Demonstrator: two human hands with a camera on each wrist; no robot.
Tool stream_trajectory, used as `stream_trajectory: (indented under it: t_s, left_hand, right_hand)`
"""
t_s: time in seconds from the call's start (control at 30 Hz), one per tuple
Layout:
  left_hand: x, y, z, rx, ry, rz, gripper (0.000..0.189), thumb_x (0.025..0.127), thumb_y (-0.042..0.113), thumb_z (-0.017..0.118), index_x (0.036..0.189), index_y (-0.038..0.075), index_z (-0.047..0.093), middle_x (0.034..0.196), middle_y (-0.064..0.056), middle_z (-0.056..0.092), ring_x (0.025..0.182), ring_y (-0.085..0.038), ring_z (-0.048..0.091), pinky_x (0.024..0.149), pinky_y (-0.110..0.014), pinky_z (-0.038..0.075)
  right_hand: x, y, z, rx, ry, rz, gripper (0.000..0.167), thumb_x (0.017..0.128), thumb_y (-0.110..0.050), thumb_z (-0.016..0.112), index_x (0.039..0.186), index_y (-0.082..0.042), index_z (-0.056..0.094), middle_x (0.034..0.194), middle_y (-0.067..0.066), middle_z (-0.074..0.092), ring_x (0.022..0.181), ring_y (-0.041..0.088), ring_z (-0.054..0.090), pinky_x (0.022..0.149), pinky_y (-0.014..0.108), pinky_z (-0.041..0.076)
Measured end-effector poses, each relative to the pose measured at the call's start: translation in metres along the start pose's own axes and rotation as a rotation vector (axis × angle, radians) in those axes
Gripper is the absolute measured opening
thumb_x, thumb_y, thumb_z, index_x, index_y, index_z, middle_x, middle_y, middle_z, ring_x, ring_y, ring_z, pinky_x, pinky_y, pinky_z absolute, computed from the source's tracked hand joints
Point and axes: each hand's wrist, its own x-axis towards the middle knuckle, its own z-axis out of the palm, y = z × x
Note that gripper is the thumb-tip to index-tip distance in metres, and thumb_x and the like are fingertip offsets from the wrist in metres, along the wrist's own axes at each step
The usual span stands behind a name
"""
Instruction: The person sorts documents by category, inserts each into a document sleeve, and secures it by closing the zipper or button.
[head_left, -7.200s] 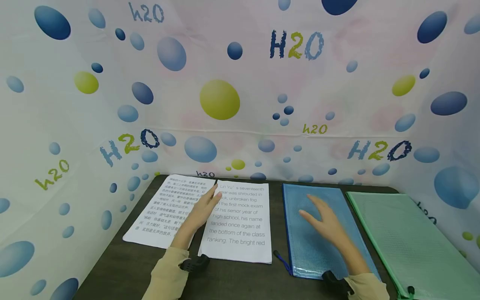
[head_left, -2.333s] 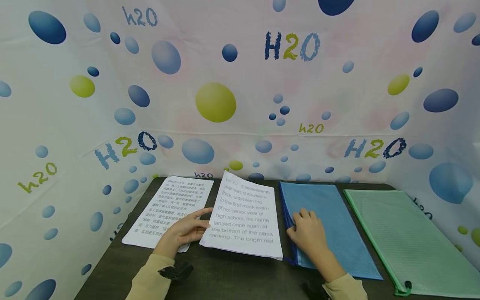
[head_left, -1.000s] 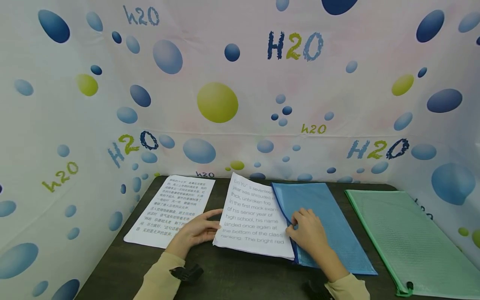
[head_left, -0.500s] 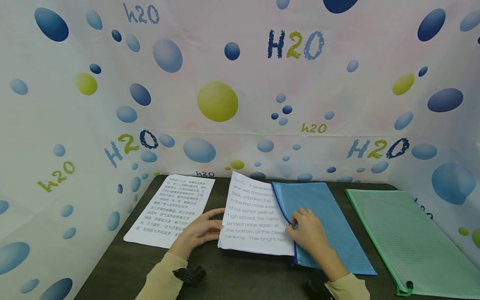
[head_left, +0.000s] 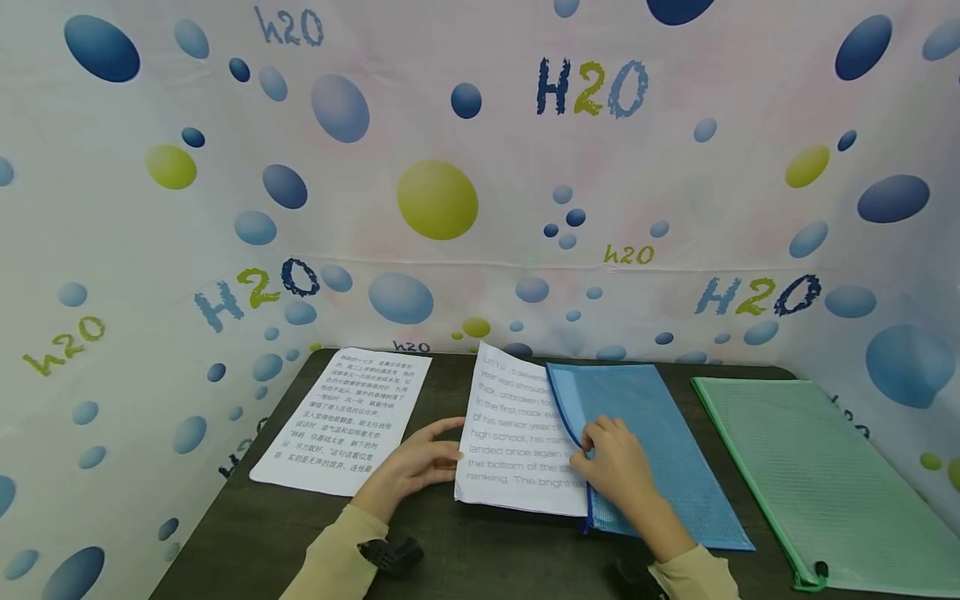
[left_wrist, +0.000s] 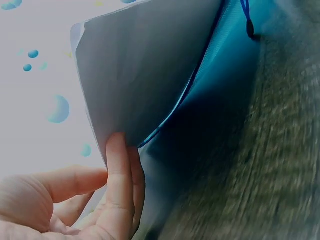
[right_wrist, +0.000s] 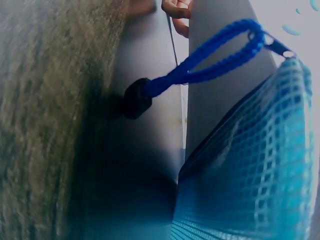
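My left hand [head_left: 420, 462] pinches the left edge of a sheaf of paper [head_left: 513, 442] printed in English, thumb on one face and fingers on the other in the left wrist view. The sheaf is tilted up off the table, and its right part is hidden inside a blue mesh zip pouch [head_left: 675, 450]. With curled fingers my right hand [head_left: 617, 467] grips the pouch's upper layer at its left, zipped side, lifting the opening. A blue cord pull [right_wrist: 215, 65] with a black end hangs from the zip in the right wrist view.
Another printed sheet [head_left: 348, 417], in Chinese characters, lies on the dark table [head_left: 465, 558] at the left. A green mesh zip pouch [head_left: 832, 483] lies at the right. Behind the table hangs a patterned white backdrop [head_left: 480, 275].
Both hands were empty at first, above the paper and the pouch. Since then the left hand has lifted the English sheaf and slid it rightward into the pouch, while the right hand has raised the pouch's edge.
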Motion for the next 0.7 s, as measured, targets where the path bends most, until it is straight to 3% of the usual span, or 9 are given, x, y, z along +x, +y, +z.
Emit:
stream_trajectory:
  t_s: [0.37,0.7]
  left_hand:
    - [0.005,-0.004,0.018,-0.033,-0.020,-0.004,0.072,0.088,-0.007,0.059,0.151,0.011,0.030,0.115,-0.014,0.066,0.091,-0.019,0.067,0.076,-0.035,0.057]
    - [0.018,-0.009,0.034,-0.038,-0.025,-0.005,0.071,0.087,-0.008,0.060,0.149,0.011,0.033,0.119,-0.017,0.065,0.092,-0.021,0.067,0.077,-0.037,0.056]
  right_hand:
    - [-0.002,-0.001,0.004,-0.009,0.013,-0.010,0.020,0.071,-0.008,0.069,0.066,-0.012,0.049,0.070,0.000,0.041,0.068,0.017,0.035,0.062,0.031,0.028]
    - [-0.002,-0.001,0.007,-0.018,0.028,-0.012,0.020,0.070,-0.010,0.071,0.066,-0.012,0.051,0.070,0.000,0.042,0.067,0.017,0.034,0.060,0.030,0.028]
